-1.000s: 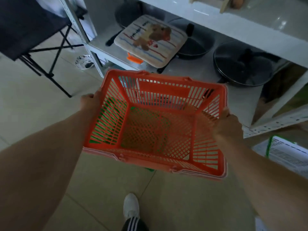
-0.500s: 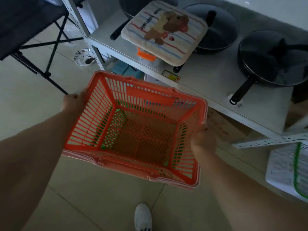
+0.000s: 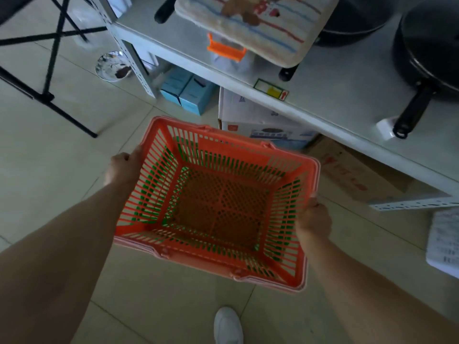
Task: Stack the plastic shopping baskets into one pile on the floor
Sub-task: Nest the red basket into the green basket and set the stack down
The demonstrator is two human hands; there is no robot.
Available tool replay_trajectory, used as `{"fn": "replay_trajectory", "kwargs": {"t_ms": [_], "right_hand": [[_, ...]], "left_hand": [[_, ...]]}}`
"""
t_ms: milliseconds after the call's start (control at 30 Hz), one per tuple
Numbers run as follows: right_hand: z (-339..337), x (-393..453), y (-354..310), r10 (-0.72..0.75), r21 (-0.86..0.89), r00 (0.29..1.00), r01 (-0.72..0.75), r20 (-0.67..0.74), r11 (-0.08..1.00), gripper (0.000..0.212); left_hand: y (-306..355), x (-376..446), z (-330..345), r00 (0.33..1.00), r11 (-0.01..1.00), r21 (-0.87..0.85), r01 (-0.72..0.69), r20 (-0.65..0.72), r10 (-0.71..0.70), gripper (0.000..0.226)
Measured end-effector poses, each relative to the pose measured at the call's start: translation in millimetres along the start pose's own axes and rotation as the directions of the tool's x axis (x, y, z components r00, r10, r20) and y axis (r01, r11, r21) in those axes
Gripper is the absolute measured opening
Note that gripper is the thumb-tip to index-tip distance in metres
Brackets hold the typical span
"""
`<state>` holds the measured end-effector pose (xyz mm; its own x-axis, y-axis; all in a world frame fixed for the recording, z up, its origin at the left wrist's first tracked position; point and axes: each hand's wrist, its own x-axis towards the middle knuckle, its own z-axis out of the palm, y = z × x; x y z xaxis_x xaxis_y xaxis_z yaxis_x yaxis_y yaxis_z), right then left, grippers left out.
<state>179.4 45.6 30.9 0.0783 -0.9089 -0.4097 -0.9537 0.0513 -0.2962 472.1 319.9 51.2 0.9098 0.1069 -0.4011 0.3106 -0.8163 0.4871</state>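
Note:
An orange plastic shopping basket [image 3: 218, 209] with slatted walls is in the middle of the view, over the tiled floor. My left hand [image 3: 123, 167] grips its left rim and my right hand [image 3: 314, 219] grips its right wall. Green slats of a second basket [image 3: 149, 194] show through the orange walls all around, so the orange one sits down inside or just over the green one. Most of the green basket is hidden.
A white metal shelf [image 3: 330, 100] with black pans [image 3: 427, 50] and a striped cushion [image 3: 253, 23] runs along the far right. Cardboard and blue boxes [image 3: 188, 91] stand under it. A folding stand [image 3: 49, 70] is at the far left, and my white shoe [image 3: 227, 326] is near the bottom.
Both hands have lowered the orange basket toward the floor, away from the shelf. More green now shows through its walls on every side.

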Motion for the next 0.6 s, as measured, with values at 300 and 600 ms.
{"fn": "replay_trajectory", "kwargs": {"t_ms": [300, 600], "right_hand": [[41.3, 8.9, 15.3, 0.083, -0.004, 0.995, -0.082, 0.053, 0.997, 0.061], [56.2, 15.9, 29.7, -0.075, -0.194, 0.984, 0.106, 0.161, 0.975, 0.049]], "left_hand": [[-25.8, 25.0, 44.1, 0.999, 0.996, 0.081, 0.028, -0.039, -0.024, 0.071], [-40.9, 38.7, 71.0, 0.986, 0.981, 0.095, 0.168, -0.025, -0.167, 0.093]]}}
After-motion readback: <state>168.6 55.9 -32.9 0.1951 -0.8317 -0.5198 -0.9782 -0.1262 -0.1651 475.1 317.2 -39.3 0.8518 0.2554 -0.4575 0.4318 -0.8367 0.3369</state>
